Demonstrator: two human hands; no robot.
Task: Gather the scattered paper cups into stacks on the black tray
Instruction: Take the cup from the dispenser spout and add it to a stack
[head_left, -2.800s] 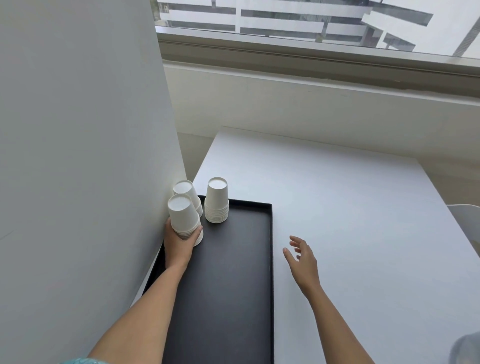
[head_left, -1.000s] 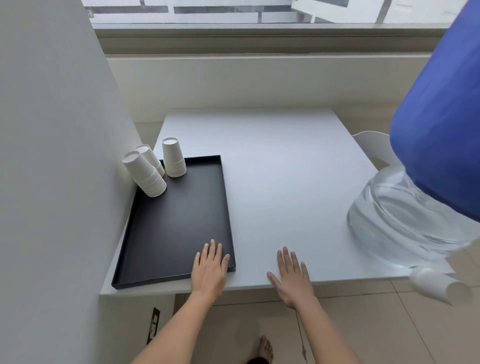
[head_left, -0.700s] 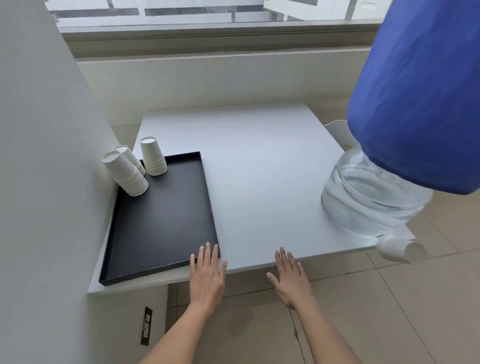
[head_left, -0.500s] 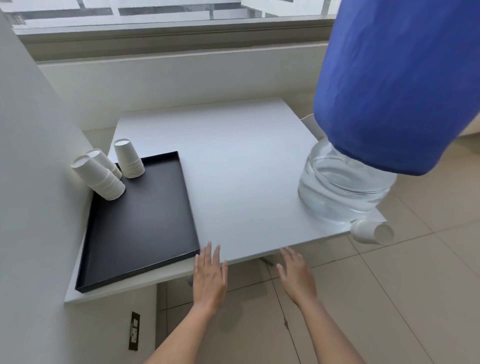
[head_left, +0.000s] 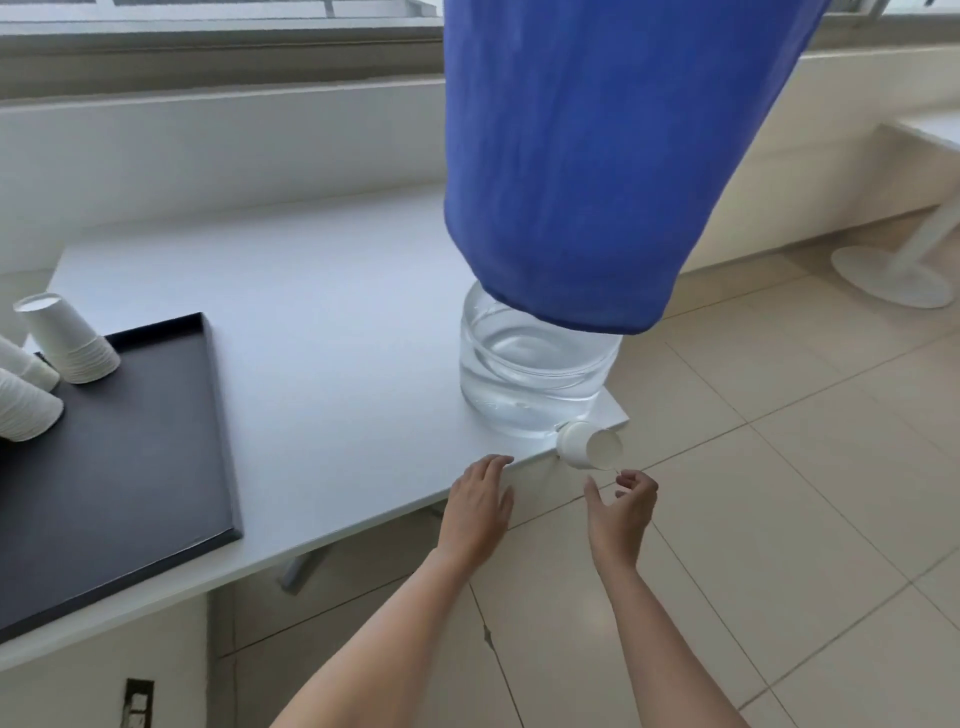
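right hand (head_left: 621, 506) fingers spread, just below lone paper cup (head_left: 589, 446) at table (head_left: 332, 332) edge; left hand (head_left: 479, 501) flat, empty.

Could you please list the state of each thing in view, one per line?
Black tray: flat on the table, holding cup stacks at its far end.
Cup stacks: upside down, leaning.
Loose cup: on its side at the table corner.
Water jug: upright, partly covered by blue cloth.
Left hand: open, empty.
Right hand: open, near the loose cup.
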